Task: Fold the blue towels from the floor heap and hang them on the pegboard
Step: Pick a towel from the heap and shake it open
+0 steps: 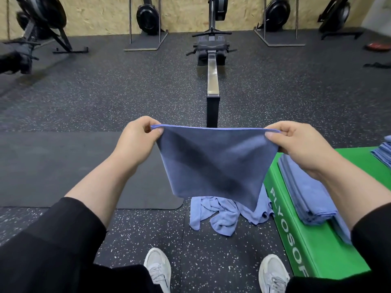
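Blue towel [215, 163] hangs taut, top corners pinched by left hand [137, 138] and right hand [296, 142], above the floor heap [222, 214]; green box [306, 246] edges the right, bare floor left.

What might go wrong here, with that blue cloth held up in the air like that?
Both the left hand and the right hand only pinch the top corners of the blue towel, so a slip could drop it back onto the floor heap. That heap lies just ahead of the shoes, so a step forward might snag on it. The folded stack sits near the edge of the green box and could get knocked.
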Motion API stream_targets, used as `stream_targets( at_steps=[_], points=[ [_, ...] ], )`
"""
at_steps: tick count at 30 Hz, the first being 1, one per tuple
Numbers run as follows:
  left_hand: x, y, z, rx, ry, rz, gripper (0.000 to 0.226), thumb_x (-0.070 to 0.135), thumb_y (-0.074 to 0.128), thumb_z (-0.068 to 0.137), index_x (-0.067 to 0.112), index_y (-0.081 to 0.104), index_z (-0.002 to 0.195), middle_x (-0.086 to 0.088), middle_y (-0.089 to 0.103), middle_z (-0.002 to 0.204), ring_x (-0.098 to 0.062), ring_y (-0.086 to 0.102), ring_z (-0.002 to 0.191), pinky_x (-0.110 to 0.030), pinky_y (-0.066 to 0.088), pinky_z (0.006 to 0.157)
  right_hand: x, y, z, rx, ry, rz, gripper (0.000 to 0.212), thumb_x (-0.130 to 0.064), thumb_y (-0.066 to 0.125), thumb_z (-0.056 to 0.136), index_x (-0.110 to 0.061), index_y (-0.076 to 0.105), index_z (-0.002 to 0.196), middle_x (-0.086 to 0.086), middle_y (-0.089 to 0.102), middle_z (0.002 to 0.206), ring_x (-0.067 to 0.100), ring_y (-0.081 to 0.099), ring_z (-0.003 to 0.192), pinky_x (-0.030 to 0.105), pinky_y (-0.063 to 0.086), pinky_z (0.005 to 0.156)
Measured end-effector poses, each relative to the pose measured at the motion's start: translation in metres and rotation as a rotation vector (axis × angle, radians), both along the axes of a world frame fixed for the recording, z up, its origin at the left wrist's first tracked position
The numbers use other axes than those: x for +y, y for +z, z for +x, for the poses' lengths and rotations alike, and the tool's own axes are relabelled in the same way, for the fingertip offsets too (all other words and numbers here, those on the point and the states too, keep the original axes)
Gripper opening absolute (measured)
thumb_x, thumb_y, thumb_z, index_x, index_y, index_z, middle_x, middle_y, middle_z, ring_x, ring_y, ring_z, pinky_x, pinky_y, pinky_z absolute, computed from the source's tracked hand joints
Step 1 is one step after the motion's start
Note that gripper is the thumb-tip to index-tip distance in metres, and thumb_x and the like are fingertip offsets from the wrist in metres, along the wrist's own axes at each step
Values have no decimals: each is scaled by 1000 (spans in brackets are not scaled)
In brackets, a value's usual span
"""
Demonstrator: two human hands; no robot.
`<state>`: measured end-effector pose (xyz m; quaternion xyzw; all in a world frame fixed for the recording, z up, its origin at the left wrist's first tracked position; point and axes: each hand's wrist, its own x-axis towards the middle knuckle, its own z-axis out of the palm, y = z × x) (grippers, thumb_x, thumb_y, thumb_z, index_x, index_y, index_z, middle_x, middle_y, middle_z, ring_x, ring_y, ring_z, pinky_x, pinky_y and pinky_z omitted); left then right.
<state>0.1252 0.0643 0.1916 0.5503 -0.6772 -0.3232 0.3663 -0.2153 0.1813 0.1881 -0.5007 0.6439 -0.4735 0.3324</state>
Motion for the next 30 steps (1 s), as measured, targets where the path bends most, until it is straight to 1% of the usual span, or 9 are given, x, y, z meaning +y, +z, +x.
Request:
stream_targets(
  at_steps=[3,8,16,19,20,22,24,27,30],
  points=[
    [1,4,-1,137,13,5,9,21,62,91,19,71,89,-11,75,92,-18,64,82,-56,56,92,-1,3,1,12,-43,-34,14,-8,60,98,-12,73,94,12,70,83,20,57,77,41,46,76],
    [-3,1,-3,160,56,24,9,20,64,91,18,72,88,-8,76,91,-18,66,81,-54,56,93,-6,-3,-4,122,-87,-8,9,-12,66,96,-14,72,88,17,75,86,20,61,72,48,54,79],
    [-3,4,-19,166,-27,18,19,19,56,96,25,74,90,3,77,89,-15,67,86,-51,55,95,-12,-11,-1,505,-116,115,12,-18,65,94,-16,67,81,5,68,71,18,53,63,32,39,62],
    [3,10,-38,50,-120,-54,20,16,56,99,25,72,92,8,75,88,-9,65,85,-35,52,85,-14,-20,8,663,-21,317,6,-21,69,89,-19,65,93,2,72,98,23,64,91,33,47,77],
    [7,13,-46,-20,-170,-90,19,15,56,99,25,71,93,9,74,88,-8,64,85,-31,49,82,-14,-25,13,678,35,365,21,-28,74,87,-21,64,104,1,70,113,22,63,104,34,48,89],
    [17,15,-61,-131,-280,-147,19,15,57,99,27,71,93,12,73,86,-4,61,82,-20,45,77,-15,-29,25,622,134,325,54,-43,79,82,-25,56,127,-6,61,132,14,57,123,36,44,106],
    [26,12,-75,-184,-377,-156,16,17,60,98,27,72,94,8,71,82,-1,57,73,-12,40,69,-19,-25,43,471,210,187,67,-44,81,80,-28,52,138,-13,57,136,4,52,128,28,40,109],
    [30,4,-93,-148,-449,-116,7,20,67,94,24,72,93,6,71,77,-4,58,69,-18,43,68,-29,-22,62,217,293,79,56,-29,81,82,-24,59,133,-14,66,127,-6,57,118,18,42,99],
    [25,0,-101,-58,-404,-66,9,22,72,90,27,64,88,1,69,74,-9,57,65,-25,45,66,-40,-25,68,33,348,35,29,-28,78,85,-10,71,107,-1,71,94,5,59,86,32,45,82]
  ],
)
